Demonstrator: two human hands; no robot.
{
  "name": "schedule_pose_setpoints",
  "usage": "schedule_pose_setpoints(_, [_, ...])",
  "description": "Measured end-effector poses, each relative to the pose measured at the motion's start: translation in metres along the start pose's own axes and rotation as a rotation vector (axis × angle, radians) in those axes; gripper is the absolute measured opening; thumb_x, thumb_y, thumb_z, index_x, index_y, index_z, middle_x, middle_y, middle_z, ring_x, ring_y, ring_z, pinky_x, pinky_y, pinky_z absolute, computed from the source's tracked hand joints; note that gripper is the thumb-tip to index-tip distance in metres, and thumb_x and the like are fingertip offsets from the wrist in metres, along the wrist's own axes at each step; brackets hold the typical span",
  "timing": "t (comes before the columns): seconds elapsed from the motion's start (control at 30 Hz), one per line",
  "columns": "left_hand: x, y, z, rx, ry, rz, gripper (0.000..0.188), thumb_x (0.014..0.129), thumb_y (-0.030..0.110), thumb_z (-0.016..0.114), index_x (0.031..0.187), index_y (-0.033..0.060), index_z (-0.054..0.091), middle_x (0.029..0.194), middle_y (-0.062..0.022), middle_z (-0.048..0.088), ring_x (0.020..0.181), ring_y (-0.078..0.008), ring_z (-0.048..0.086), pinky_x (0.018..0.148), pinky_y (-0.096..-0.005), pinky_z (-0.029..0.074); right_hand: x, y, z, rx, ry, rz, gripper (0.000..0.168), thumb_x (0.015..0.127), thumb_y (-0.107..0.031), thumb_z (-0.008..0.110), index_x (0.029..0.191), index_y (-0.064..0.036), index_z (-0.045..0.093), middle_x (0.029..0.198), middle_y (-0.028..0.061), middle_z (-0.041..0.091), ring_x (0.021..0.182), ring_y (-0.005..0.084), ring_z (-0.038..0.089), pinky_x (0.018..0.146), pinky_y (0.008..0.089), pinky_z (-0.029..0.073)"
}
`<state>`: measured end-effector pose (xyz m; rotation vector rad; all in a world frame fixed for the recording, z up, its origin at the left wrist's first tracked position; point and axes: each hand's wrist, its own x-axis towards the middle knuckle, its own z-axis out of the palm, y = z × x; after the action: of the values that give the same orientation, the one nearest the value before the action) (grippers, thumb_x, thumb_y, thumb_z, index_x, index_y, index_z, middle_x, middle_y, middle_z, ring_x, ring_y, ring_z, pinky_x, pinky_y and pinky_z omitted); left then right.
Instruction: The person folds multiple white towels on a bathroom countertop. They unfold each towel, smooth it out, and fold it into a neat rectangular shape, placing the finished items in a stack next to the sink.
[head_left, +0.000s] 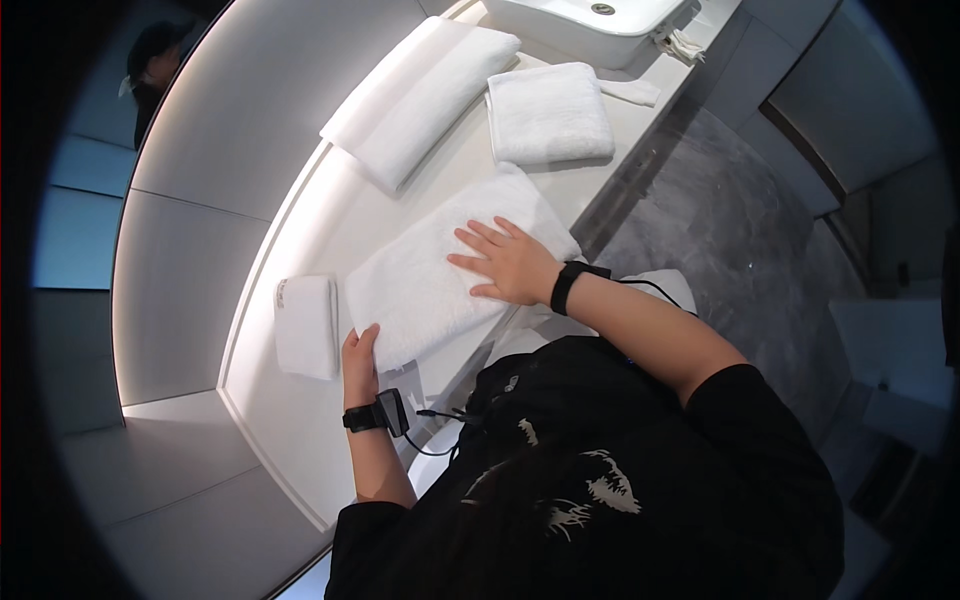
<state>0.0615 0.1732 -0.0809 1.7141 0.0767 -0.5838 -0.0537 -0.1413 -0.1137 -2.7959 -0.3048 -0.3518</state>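
Note:
A folded white towel (427, 277) lies slantwise on the pale countertop in front of me. My left hand (361, 354) holds its near left corner, with the thumb on top and the other fingers largely hidden beside or under the edge. Flat on the towel's right part rests my right hand (506, 262), fingers spread. A small folded white towel (304, 326) lies to the left, apart from the large one. Farther back are a long folded white towel (427, 97) and a squarish folded white towel (551, 116).
A white washbasin (585, 22) stands at the countertop's (300, 442) far end, with crumpled white cloth (681, 46) beside it. A lit mirror (82, 240) borders the left. White cloth-like material (660, 289) shows beyond my right wrist. Black cables hang from both wrist devices.

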Motion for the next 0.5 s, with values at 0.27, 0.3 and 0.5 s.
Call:
schedule_pose_setpoints(0.27, [-0.045, -0.003, 0.005, -0.210, 0.019, -0.129, 0.037, 0.089, 0.018, 0.059, 0.119, -0.0046, 0.055, 0.114, -0.0125, 0.063, 0.101, -0.0215, 0.062, 0.090, -0.0338, 0.048, 0.054, -0.009, -0.002, -0.057, -0.135, -0.109, 0.055, 0.089, -0.026, 0.051, 0.142, -0.016, 0.040, 0.150, 0.0125, 0.036, 0.140, 0.0272, 0.030, 0.115, 0.0466, 0.022])
schedule_pose_setpoints(0.3, [-0.044, -0.005, 0.004, -0.231, -0.014, -0.184, 0.039, 0.089, 0.018, 0.058, 0.120, -0.0047, 0.054, 0.115, -0.0127, 0.063, 0.102, -0.0227, 0.062, 0.092, -0.0345, 0.048, 0.057, -0.016, 0.001, 0.056, -0.093, -0.081, 0.055, 0.089, -0.026, 0.052, 0.142, -0.014, 0.040, 0.149, 0.0136, 0.036, 0.140, 0.0277, 0.031, 0.114, 0.0460, 0.023])
schedule_pose_setpoints(0.5, [-0.037, -0.014, 0.008, -0.494, 0.019, -0.179, 0.051, 0.090, 0.021, 0.057, 0.132, -0.0049, 0.043, 0.128, -0.0165, 0.056, 0.117, -0.0279, 0.056, 0.098, -0.0393, 0.046, 0.040, -0.049, 0.023, 0.110, 0.009, -0.060, 0.064, 0.090, -0.037, 0.054, 0.143, -0.004, 0.037, 0.151, 0.0170, 0.032, 0.142, 0.0291, 0.025, 0.114, 0.0445, 0.022])
